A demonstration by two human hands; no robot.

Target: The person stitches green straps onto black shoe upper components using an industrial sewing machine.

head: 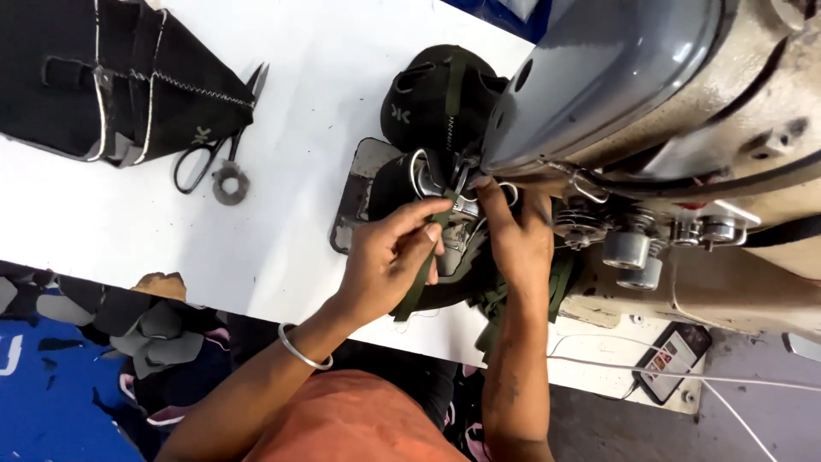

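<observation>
White table (282, 77) with an industrial sewing machine (684, 94) on the right; scissors (214, 154) and a stack of black pieces (111, 77) upper left, phone (676, 359) at the near edge, blue floor below. Left hand (389, 257) pinches a dark green strap (423, 265), fingers curled, bangle (301, 349) on the wrist. Right hand (517, 235) presses fingertips on the dark shoe upper (440, 98) at the needle, gripping nothing that I can see.

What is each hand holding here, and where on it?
Left hand pinches the dark green strap near its upper end. Right hand's fingers press the workpiece at the sewing machine's needle.
</observation>
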